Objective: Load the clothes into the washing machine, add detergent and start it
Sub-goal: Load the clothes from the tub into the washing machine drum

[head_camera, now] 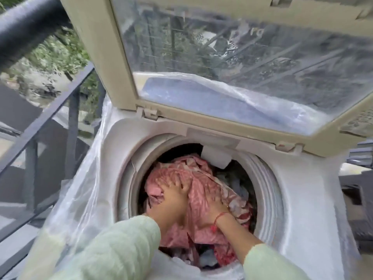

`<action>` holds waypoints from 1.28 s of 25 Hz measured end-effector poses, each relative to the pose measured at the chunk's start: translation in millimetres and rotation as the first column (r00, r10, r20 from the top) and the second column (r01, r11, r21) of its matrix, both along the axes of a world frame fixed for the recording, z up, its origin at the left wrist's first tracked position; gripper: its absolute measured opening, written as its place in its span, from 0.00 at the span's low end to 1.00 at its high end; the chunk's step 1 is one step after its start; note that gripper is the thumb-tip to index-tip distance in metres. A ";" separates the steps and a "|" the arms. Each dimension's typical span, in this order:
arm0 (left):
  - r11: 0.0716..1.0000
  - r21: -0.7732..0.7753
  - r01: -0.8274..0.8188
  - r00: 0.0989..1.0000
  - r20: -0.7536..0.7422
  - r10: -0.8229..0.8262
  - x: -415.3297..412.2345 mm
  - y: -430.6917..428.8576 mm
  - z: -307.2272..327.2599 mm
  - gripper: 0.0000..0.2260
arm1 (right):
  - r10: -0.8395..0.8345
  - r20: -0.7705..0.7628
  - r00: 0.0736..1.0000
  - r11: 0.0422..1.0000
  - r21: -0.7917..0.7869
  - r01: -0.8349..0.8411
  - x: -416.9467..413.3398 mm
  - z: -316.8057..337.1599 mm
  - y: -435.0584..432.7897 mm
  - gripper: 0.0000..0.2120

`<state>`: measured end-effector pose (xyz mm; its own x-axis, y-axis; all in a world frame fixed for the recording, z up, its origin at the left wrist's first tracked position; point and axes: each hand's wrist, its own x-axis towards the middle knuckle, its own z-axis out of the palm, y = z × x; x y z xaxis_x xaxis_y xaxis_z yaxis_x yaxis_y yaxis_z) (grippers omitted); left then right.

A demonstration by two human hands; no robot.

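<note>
I am looking down into the top-loading washing machine (298,199), whose lid (96,57) stands raised on its hinges at the far edge. The pink patterned cloth (203,190) lies heaped in the drum (264,178), filling most of the opening and rising near its rim. Darker and pale clothes (239,179) show beside it toward the right wall of the drum and below it at the near edge.

My left hand (173,197) lies on top of the pink cloth toward the left side of the drum, fingers spread and pressing down on the fabric, not clasping it. My right hand (217,208) is just beside it to the right, touching the same cloth; its fingers are buried under a fold, so I cannot tell whether they grasp the fabric or lie flat. A red thread bracelet (220,215) sits on that wrist. Both arms wear pale green sleeves (113,249).

A clear plastic cover (84,188) drapes the machine's left side, and a dark metal railing (50,110) runs left of it.
</note>
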<state>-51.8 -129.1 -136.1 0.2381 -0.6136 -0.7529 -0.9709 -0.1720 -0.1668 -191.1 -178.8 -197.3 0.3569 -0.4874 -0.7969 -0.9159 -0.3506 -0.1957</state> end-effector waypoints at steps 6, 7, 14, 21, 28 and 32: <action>0.996 -0.083 0.044 0.999 0.007 -0.043 12.1 -8.3 -118.9 0.41 | -0.247 -0.037 0.968 0.968 -0.048 0.246 26.3 -97.3 11.2 0.46; 0.984 -0.066 0.164 0.986 0.049 -0.161 11.8 -14.8 -132.1 0.39 | -0.267 -0.013 0.964 0.962 -0.067 0.266 28.9 -108.7 5.8 0.45; 0.932 -0.111 0.345 0.937 0.104 -0.334 16.5 -58.5 -193.8 0.43 | -0.227 -0.029 0.974 0.972 -0.069 0.224 38.9 -160.8 -34.2 0.57; 0.962 -0.031 0.273 0.961 -0.026 -0.274 6.6 -21.6 -108.8 0.52 | 0.063 -0.189 0.980 0.992 0.116 -0.042 20.0 -105.7 -31.9 0.55; 0.982 -0.155 -0.107 0.954 -0.294 0.057 -14.2 -20.2 21.8 0.19 | 0.040 0.093 0.995 0.999 -0.020 -0.038 -22.5 76.0 -48.4 0.28; 0.719 -0.671 -0.183 0.942 -0.328 -0.066 -42.8 -1.0 91.4 0.16 | -0.173 0.667 0.724 0.936 -0.118 0.333 -76.3 192.1 -11.9 0.21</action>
